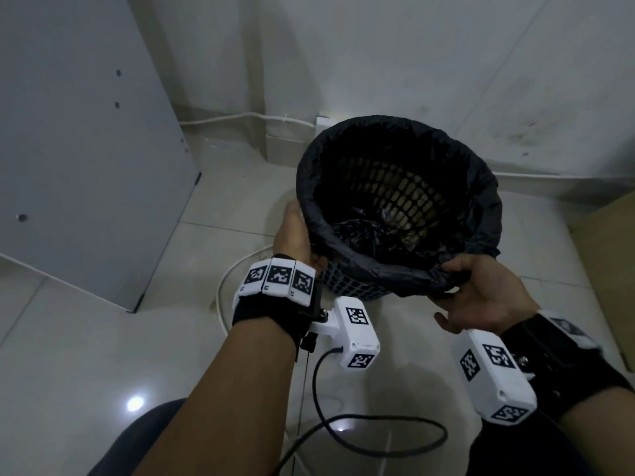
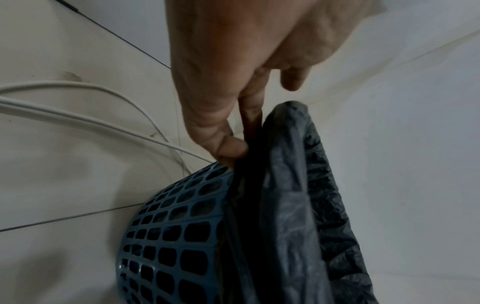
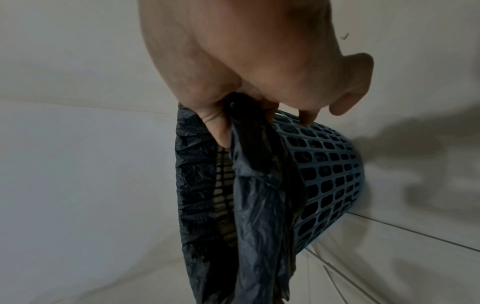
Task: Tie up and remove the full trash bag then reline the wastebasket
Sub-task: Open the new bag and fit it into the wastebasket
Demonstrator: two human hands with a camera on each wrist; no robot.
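A blue mesh wastebasket (image 1: 347,286) stands on the tiled floor, lined with a black trash bag (image 1: 481,187) folded over its rim. Crumpled trash (image 1: 388,228) lies at the bottom. My left hand (image 1: 295,235) is at the rim's left side, and in the left wrist view its thumb and fingers (image 2: 233,146) pinch the bag's folded edge (image 2: 285,164) over the basket (image 2: 168,236). My right hand (image 1: 481,290) grips the bag's edge at the near right rim; the right wrist view has it bunched in the fingers (image 3: 221,127) beside the basket wall (image 3: 330,174).
A grey cabinet panel (image 1: 79,139) stands at the left. White walls meet in a corner behind the basket. White cables (image 1: 223,286) curl on the floor by the basket, and a black cable (image 1: 378,438) loops near my wrists. A wooden board edge (image 1: 611,242) shows at right.
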